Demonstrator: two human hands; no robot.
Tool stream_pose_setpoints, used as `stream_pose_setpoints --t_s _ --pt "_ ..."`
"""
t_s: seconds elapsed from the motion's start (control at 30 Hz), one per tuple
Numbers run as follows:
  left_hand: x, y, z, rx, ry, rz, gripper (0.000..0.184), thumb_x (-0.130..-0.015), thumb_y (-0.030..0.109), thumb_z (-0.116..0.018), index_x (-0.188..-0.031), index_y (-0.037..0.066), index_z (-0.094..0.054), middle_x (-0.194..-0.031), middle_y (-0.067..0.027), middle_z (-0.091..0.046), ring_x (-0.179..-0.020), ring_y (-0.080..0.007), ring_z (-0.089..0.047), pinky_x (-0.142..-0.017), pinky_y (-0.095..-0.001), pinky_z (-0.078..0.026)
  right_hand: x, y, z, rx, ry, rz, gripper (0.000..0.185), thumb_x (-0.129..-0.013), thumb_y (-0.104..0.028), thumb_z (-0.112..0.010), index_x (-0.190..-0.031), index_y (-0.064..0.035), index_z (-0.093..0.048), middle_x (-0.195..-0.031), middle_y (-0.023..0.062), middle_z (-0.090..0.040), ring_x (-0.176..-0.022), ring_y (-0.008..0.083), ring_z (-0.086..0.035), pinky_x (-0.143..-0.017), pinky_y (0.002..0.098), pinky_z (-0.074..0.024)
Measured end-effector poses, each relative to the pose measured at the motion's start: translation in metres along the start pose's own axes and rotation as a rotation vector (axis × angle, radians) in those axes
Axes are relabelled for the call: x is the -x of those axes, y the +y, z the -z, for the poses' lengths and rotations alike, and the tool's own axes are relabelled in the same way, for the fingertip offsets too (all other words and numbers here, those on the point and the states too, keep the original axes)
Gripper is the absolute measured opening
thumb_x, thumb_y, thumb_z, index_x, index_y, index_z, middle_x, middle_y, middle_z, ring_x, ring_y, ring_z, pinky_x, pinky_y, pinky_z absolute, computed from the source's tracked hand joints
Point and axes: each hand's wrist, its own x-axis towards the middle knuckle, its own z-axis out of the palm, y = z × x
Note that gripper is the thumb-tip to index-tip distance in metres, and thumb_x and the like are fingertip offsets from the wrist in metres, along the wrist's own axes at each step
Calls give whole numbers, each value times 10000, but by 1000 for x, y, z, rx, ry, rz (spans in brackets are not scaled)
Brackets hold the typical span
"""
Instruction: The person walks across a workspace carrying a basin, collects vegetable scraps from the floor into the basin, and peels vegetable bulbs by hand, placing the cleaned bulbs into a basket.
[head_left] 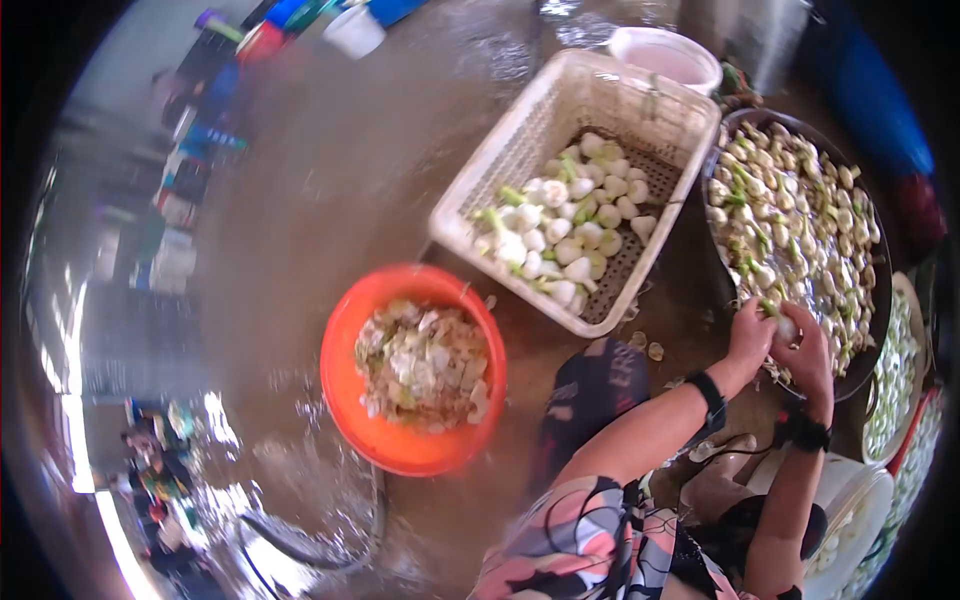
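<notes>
My left hand and my right hand meet over the near edge of a large dark round tub. Between their fingers is a pale garlic bulb with a bit of green stalk; both hands are closed on it. Many unpeeled-looking garlic bulbs with stalks fill the tub, some in water. Left of the tub, a white plastic crate holds cleaner white bulbs. An orange basin contains loose skins and peelings.
A pinkish-white bucket stands behind the crate. More containers of bulbs and a white bucket are at the right. A hose lies on the wet floor. Other people are at the far left.
</notes>
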Motion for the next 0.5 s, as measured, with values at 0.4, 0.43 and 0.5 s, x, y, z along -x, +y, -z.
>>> stream_pose_setpoints --t_s 0.4,0.43,0.5 --pt "13 38 -15 -30 102 90 129 -634 -1 -612 -760 -23 -602 -681 -123 -602 -615 -188 -579 -550 -346 -447 51 -37 -27 527 359 278 557 -761 -21 -624 -1289 -16 -448 -1306 171 -467 -1201 328 -447 -1001 404 -351" --pt "8 28 -19 -67 127 80 126 -633 -5 -606 -758 -21 -601 -685 -128 -604 -614 -186 -579 -548 -348 -447 53 -39 -24 545 342 302 558 -759 -12 -621 -1289 -17 -448 -1310 174 -461 -1200 334 -444 -1001 406 -350" --pt "6 29 -21 -181 176 21 145 -620 -40 -572 -760 -13 -603 -670 -135 -610 -593 -181 -577 -529 -347 -443 49 -41 -21 473 352 323 556 -762 -11 -621 -1290 -17 -448 -1309 172 -467 -1190 328 -457 -997 399 -357"
